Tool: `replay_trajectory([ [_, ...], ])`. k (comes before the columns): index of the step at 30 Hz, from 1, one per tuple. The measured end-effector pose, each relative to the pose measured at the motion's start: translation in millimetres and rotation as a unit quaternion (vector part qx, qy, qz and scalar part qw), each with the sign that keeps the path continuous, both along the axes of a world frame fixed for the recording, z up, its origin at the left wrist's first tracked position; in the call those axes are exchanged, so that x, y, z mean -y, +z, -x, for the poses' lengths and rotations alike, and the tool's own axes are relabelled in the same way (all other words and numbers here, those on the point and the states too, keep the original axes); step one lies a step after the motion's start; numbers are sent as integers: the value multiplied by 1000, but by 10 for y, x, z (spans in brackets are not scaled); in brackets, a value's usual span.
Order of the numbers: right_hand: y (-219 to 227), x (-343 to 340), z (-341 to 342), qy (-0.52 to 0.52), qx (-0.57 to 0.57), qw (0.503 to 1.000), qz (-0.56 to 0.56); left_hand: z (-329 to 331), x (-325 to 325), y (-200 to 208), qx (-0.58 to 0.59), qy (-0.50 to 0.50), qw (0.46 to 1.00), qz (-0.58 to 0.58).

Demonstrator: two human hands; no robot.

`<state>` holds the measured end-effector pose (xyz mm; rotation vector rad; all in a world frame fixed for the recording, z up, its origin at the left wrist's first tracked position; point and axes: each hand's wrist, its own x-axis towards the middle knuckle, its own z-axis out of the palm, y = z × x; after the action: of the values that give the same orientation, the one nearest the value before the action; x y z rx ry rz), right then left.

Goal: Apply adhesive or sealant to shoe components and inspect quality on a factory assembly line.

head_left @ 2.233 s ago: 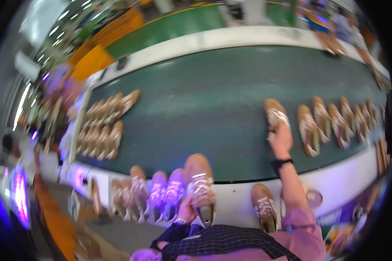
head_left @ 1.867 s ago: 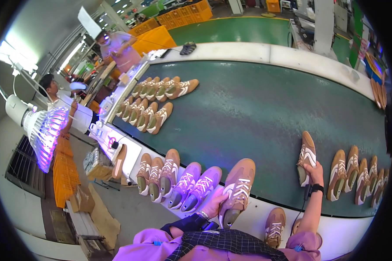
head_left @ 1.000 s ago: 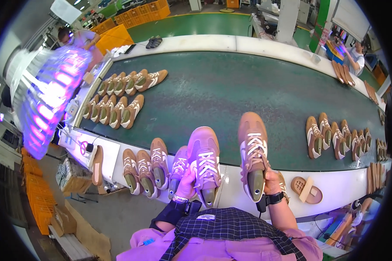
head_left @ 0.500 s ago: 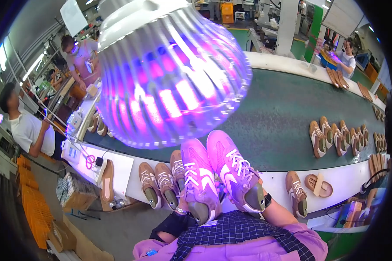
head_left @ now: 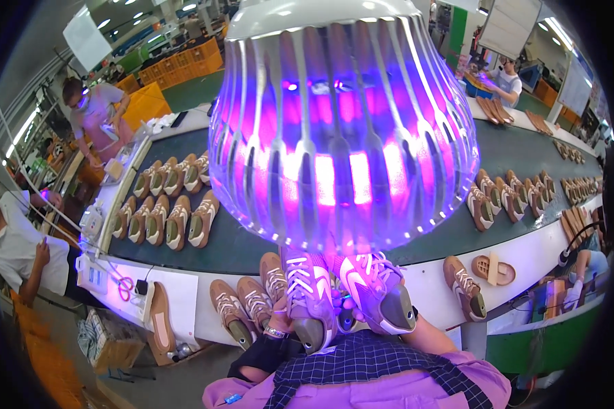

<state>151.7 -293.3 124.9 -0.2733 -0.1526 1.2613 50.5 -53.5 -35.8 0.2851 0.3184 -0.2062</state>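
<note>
Under a ribbed clear lamp shade (head_left: 344, 136) glowing violet, I hold a pair of lace-up sneakers, tinted purple by its light. My left hand (head_left: 280, 319) is closed on the left sneaker (head_left: 310, 293), gripping it near the heel. The right sneaker (head_left: 382, 300) is in my right hand (head_left: 416, 317), which is mostly hidden behind it; some fingertips show between the two shoes. Both sneakers have pale side stripes and olive inserts in their openings. The shade covers their toes from view. Several brown sneakers (head_left: 258, 298) stand on the white ledge beside my left hand.
A dark green conveyor belt (head_left: 416, 249) carries rows of brown sneakers (head_left: 160, 221). On its white ledge (head_left: 423, 279) sit a single sneaker (head_left: 464, 290), a tan sole-shaped piece (head_left: 494, 270) and another sole piece (head_left: 160, 320). Co-workers (head_left: 99, 112) work around the belt.
The view has turned, and the lamp now sits farther right in it, covering the sneakers' toes. More sneakers on the left of the belt show. Both hands still hold the pair.
</note>
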Motion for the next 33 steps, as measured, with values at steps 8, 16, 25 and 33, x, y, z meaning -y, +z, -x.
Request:
replay_trajectory([
  [8,-5,51,47,-57,99,978,176,153,-27,648,130,0,991,-20],
  [16,-35,61,-345,-200,161,956,144,-187,147,1196,123,144,982,21],
  [25,78,-146,-303,-319,102,929,154,-274,222,1174,24,291,956,-6],
  [33,-147,-139,-218,-371,91,895,230,-274,305,1119,-51,311,948,-37],
])
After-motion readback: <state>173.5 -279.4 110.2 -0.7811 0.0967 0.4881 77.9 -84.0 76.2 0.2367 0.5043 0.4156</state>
